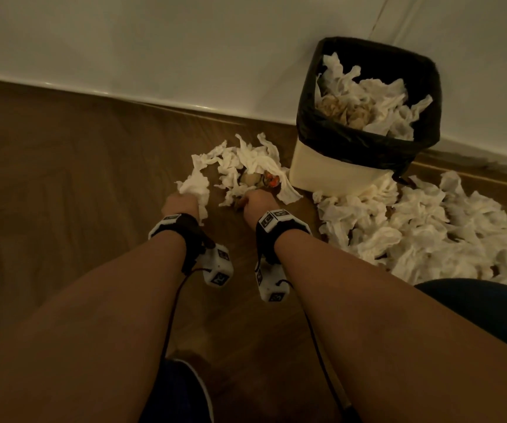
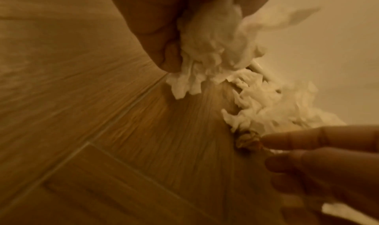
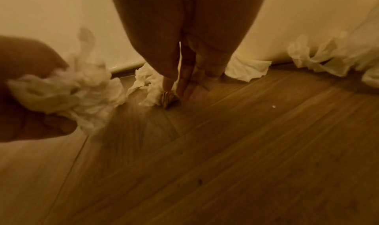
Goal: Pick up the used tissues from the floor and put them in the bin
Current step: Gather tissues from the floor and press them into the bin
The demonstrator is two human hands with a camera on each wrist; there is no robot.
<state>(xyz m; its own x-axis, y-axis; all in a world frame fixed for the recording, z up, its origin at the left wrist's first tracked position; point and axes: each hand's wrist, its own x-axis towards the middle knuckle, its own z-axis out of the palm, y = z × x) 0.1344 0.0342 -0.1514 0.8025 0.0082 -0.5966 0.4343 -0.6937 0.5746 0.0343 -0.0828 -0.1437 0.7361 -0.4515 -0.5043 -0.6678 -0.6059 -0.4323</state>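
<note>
The left hand (image 1: 182, 204) clutched a crumpled tissue wad (image 1: 195, 186). The right hand (image 1: 256, 203) pinched a soiled tissue (image 3: 167, 98) at the floor pile (image 1: 246, 163), just beside the part-filled bin (image 1: 331, 169) by the wall.

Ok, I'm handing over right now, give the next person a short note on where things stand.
Left hand: grips a wad of tissue, low over the floor.
Right hand: fingers down at the small tissue pile left of the bin, pinching a soiled scrap at its near edge.
Bin: black liner, standing against the wall, already partly filled with tissues.
Done: some tissues are in the bin.
Left: bin what is in both hands, clear the rest of the small pile, then the large tissue heap on the floor to the right of the bin.
</note>
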